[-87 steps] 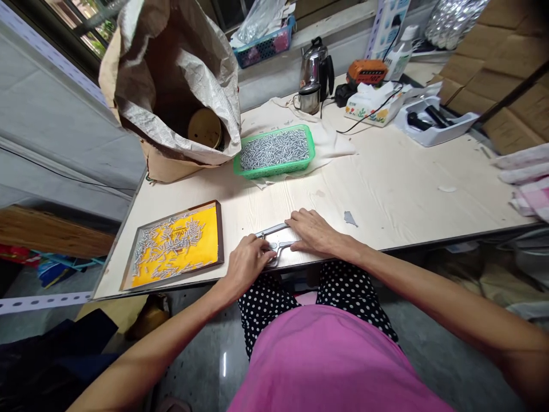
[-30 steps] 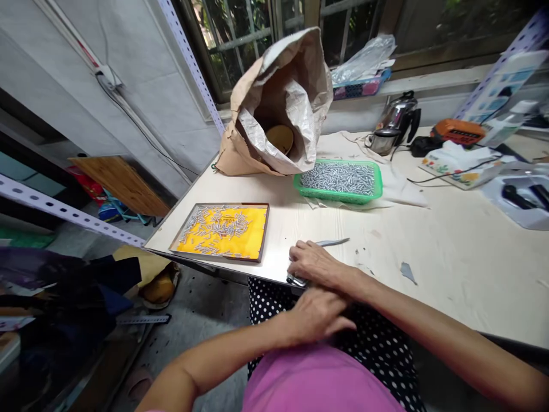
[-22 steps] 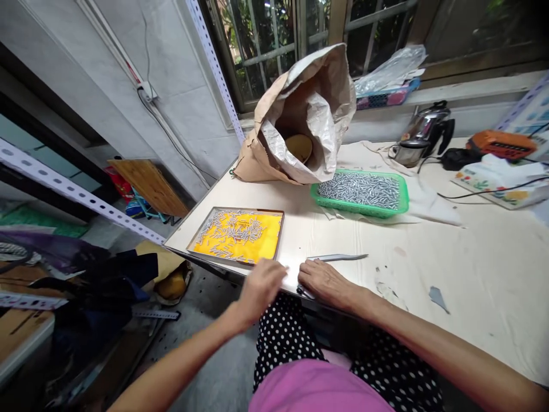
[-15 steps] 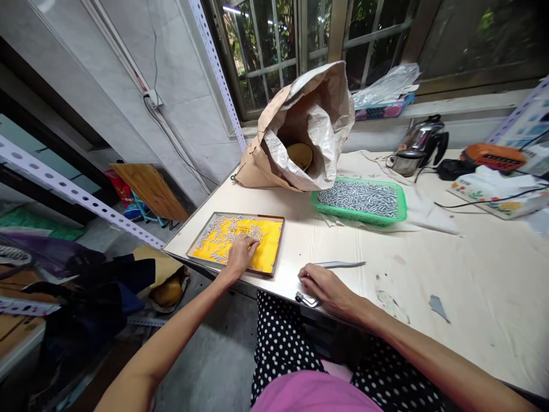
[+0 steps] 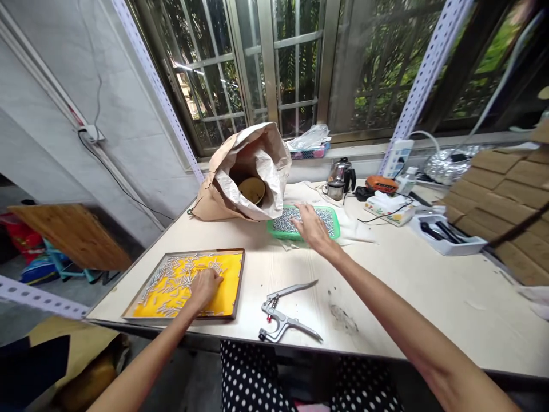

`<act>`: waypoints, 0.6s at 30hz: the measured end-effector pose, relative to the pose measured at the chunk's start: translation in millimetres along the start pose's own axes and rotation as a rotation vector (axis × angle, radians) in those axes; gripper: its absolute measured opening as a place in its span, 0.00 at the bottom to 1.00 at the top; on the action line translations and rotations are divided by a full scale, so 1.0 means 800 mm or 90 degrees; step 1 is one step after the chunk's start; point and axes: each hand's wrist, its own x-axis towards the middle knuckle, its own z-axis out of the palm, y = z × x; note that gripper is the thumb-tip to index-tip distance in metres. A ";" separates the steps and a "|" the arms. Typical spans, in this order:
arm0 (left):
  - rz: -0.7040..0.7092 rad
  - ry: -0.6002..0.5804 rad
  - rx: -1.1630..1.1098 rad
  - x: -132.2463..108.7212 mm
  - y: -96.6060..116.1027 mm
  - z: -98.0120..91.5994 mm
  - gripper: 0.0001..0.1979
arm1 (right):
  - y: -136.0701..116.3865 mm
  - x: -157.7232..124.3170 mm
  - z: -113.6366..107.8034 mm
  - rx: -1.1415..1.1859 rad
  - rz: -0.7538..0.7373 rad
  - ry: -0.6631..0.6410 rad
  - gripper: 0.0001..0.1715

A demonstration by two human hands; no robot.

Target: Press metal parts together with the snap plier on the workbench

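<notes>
Head view: pliers [image 5: 281, 321] are parked near front edge of the surface [image 5: 429, 274]. Left hand [image 5: 206, 287] is tucked among pins [image 5: 174, 280] in the tray [image 5: 239, 280], grip can't be told; right hand [image 5: 313, 228] is held, fingers apart, over green basket [image 5: 337, 222].

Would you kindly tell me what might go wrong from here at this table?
The silver pliers lie unheld close to the front edge of the table, so a stray forearm might knock them off.
The right hand is over the green basket of small metal pieces; a bump could spill some.
The left hand is at the shallow tray, where a careless sweep might scatter loose pieces.
</notes>
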 end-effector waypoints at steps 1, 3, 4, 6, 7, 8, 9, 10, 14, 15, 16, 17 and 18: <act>-0.004 -0.010 -0.011 0.001 0.000 -0.001 0.10 | -0.001 -0.014 0.000 0.013 -0.017 -0.012 0.24; 0.011 -0.009 -0.020 0.003 0.000 -0.004 0.09 | -0.005 -0.060 0.005 0.072 -0.078 -0.071 0.20; 0.022 -0.005 -0.018 0.003 0.001 -0.006 0.08 | -0.009 -0.088 0.008 0.107 -0.107 -0.119 0.17; 0.038 -0.001 -0.007 0.002 0.004 -0.010 0.08 | -0.017 -0.147 0.012 0.139 -0.125 -0.209 0.12; 0.044 -0.004 0.003 0.000 0.006 -0.013 0.09 | -0.021 -0.175 0.014 0.136 -0.120 -0.245 0.12; 0.051 -0.008 0.008 -0.004 0.009 -0.016 0.10 | -0.024 -0.199 0.014 0.124 -0.109 -0.273 0.12; 0.063 -0.009 0.005 -0.009 0.013 -0.019 0.10 | -0.026 -0.219 0.015 0.109 -0.096 -0.294 0.12; 0.084 -0.006 -0.016 -0.017 0.019 -0.021 0.10 | -0.027 -0.236 0.016 0.094 -0.084 -0.310 0.11; 0.142 -0.093 -0.290 -0.064 0.057 -0.022 0.14 | -0.020 -0.268 0.026 0.054 -0.058 -0.332 0.08; 0.143 -0.144 -0.354 -0.078 0.068 -0.018 0.15 | -0.018 -0.270 0.029 0.044 -0.058 -0.326 0.07; 0.141 -0.192 -0.400 -0.090 0.078 -0.013 0.16 | -0.015 -0.272 0.032 0.033 -0.060 -0.317 0.07; 0.142 -0.227 -0.427 -0.100 0.086 -0.008 0.17 | -0.013 -0.272 0.035 0.022 -0.064 -0.307 0.08; 0.147 -0.251 -0.437 -0.107 0.093 -0.002 0.17 | -0.012 -0.273 0.037 0.012 -0.069 -0.297 0.08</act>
